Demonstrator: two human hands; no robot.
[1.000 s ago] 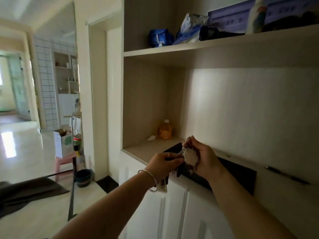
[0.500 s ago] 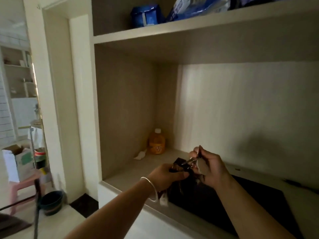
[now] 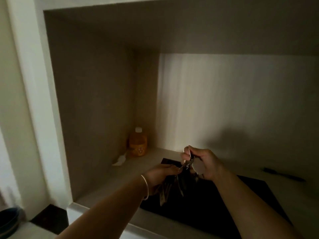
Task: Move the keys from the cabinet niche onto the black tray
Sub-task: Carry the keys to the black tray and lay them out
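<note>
Both my hands hold a bunch of keys (image 3: 187, 165) in the air just above the black tray (image 3: 233, 204), which lies flat on the niche's floor. My right hand (image 3: 205, 163) pinches the key ring and a pale round fob. My left hand (image 3: 162, 175), with a thin bangle on the wrist, grips the other end of the bunch; dark tags and keys dangle below it over the tray's left part. The light is dim and single keys are hard to make out.
An orange bottle (image 3: 138, 144) with a white cap stands in the niche's back left corner, a small white scrap (image 3: 120, 161) in front of it. A dark pen-like thing (image 3: 283, 176) lies on the shelf to the right, behind the tray. A dark bowl (image 3: 8, 221) sits on the floor at lower left.
The view has closed in on the niche and tilted down. Both hands, still on the keys, have shifted further in over the tray.
</note>
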